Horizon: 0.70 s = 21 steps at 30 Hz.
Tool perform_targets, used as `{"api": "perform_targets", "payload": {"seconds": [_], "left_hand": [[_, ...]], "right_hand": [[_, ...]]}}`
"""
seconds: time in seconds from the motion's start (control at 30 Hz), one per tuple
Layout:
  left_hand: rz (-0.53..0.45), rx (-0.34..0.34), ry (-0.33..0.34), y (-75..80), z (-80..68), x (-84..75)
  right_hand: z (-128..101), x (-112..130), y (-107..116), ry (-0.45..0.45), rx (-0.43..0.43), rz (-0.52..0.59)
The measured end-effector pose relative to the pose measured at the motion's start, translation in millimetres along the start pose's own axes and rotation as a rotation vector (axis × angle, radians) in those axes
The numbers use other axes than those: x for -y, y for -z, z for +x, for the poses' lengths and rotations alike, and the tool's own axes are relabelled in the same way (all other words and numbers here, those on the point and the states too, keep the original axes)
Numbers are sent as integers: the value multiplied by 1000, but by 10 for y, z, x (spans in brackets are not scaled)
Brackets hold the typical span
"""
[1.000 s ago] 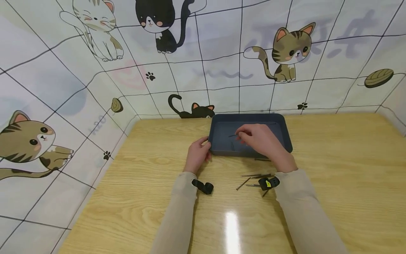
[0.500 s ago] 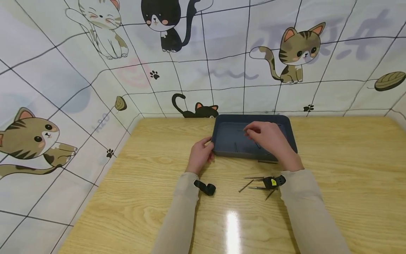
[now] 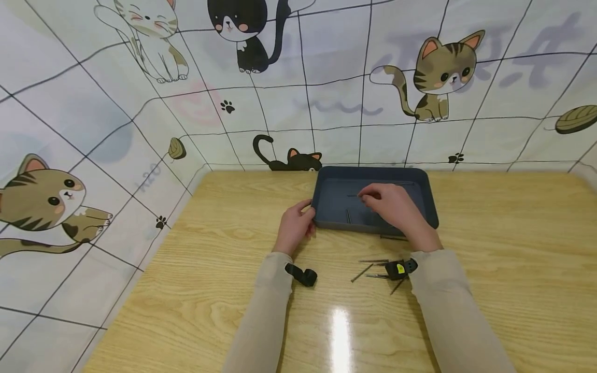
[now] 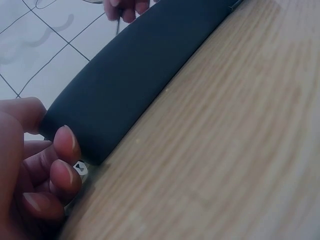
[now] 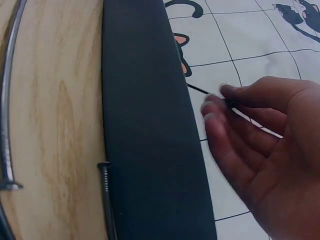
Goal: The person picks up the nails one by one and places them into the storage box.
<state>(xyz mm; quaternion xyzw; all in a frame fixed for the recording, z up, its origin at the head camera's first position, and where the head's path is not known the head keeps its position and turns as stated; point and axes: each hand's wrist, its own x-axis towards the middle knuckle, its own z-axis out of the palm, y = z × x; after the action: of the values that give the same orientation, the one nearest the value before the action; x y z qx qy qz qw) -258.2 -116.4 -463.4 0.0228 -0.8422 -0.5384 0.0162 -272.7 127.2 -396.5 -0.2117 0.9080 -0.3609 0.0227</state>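
Note:
A dark blue tray (image 3: 426, 207) sits at the far middle of the wooden table. My left hand (image 3: 305, 216) grips its near left corner, thumb on the rim and fingers curled against the wall (image 4: 145, 75). Over the tray's inside, my right hand (image 3: 365, 196) pinches a thin dark nail (image 3: 353, 195) between thumb and fingertips; the right wrist view shows the same nail (image 5: 199, 90) held above the tray wall (image 5: 145, 125). A short nail (image 3: 347, 215) and a long nail (image 3: 402, 184) lie inside the tray.
Several loose nails (image 3: 370, 268) lie on the table near my right wrist, one nail (image 5: 106, 200) right against the tray's outer wall. Walls with a cat pattern close in the table at the back and left. Black wrist cameras (image 3: 303, 274) sit on both forearms.
My right hand, still pinching the nail, has shifted slightly farther over the tray. The left hand stays on the tray's corner.

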Motion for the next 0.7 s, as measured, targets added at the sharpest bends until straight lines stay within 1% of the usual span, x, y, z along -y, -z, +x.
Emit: {"api": "perform_targets", "payload": {"seconds": [0.17,0.43,0.63,0.7], "left_hand": [[0,5,8,8,2,-15],[-2,4,5,6,1,-22],[16,0,2,1,17,1],[14,1,2,1,19,9]], "right_hand": [[22,-22,-34,-17,38,-24],[9,2,-79,-13,95,-89],[25,4,-136,-24,116,-123],[35,-2,-158,-29,136,-132]]}}
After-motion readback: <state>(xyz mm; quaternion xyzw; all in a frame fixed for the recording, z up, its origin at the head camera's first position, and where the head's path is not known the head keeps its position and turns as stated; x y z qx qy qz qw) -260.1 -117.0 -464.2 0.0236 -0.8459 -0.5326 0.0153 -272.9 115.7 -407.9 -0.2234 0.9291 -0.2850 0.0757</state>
